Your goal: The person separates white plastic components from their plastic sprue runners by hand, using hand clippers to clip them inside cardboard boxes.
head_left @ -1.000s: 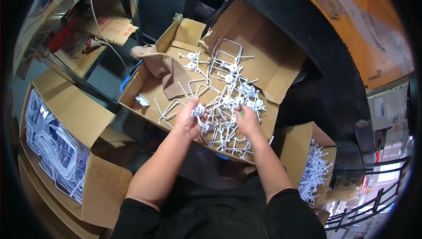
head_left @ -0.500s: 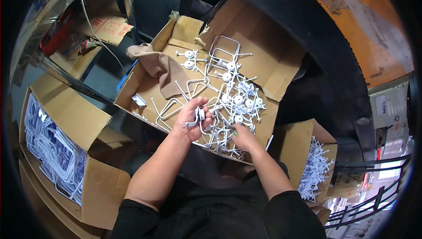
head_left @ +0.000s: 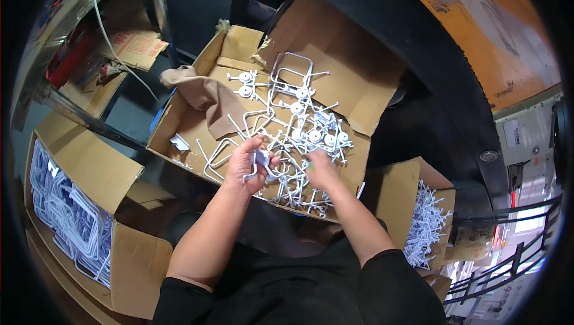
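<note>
My left hand (head_left: 244, 168) is turned palm up over the near side of a shallow cardboard box, its fingers curled round a white bent-wire piece (head_left: 252, 174) with a pale fitting on it. Fingers hide part of that piece. To its right, my right hand (head_left: 323, 172) reaches palm down into a tangle of white wire parts (head_left: 293, 188); its fingers look closed, and the tips and anything in them are hidden. Just beyond it lie several white round knobs (head_left: 315, 136) with small branched pieces. Larger white wire frames (head_left: 291, 56) rest farther back.
A brown cloth (head_left: 210, 101) hangs over the box's left part, near a small white angled piece (head_left: 179, 142). On the left, a carton (head_left: 134, 271) holds white wire frames. Another carton (head_left: 391, 196) at right holds small white branched pieces. A black curved frame (head_left: 442, 86) rises behind.
My right hand has moved a little farther away and left over the tangled parts. In my left palm, the white piece has turned, showing more of its pale flat face. The whole view has shifted slightly.
</note>
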`<state>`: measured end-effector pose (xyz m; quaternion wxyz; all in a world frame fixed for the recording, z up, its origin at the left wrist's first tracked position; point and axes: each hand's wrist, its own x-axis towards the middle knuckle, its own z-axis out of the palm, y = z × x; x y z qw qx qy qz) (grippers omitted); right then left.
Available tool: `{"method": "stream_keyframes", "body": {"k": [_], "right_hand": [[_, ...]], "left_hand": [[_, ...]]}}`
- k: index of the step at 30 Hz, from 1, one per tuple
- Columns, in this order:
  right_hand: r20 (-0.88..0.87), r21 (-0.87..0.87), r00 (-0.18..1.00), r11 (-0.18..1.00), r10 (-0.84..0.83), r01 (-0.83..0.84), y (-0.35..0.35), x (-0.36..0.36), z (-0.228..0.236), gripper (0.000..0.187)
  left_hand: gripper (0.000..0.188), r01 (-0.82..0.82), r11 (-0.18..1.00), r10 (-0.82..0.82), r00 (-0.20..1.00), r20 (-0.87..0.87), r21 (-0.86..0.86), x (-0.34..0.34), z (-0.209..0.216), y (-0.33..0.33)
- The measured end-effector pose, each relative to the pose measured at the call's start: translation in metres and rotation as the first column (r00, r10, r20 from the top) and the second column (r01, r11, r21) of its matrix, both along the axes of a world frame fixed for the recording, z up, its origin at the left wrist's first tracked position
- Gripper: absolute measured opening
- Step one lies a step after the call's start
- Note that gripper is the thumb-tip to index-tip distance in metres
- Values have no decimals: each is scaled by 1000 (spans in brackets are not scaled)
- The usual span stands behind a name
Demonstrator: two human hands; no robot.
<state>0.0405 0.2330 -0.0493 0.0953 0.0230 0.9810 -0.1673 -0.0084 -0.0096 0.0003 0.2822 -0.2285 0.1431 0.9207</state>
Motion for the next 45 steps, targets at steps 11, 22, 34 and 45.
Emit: {"method": "stream_keyframes", "body": {"k": [11, 22, 34, 45], "right_hand": [[70, -158, 997, 987, 34, -23, -34, 14, 15, 40], [-71, -171, 981, 972, -178, 164, -14, -12, -5, 38], [508, -765, 835, -556, -210, 326, -21, 1, 48, 26], [390, -679, 919, -691, -52, 249, -33, 12, 48, 41]], "left_hand": [[20, 67, 996, -67, 998, -2, -63, 1, 8, -7], [21, 119, 980, -134, 987, -89, -160, 3, 8, -1], [35, 26, 801, -357, 823, -441, -599, 11, 16, 9], [65, -571, 190, -769, 419, -483, -798, 27, 43, 4]]}}
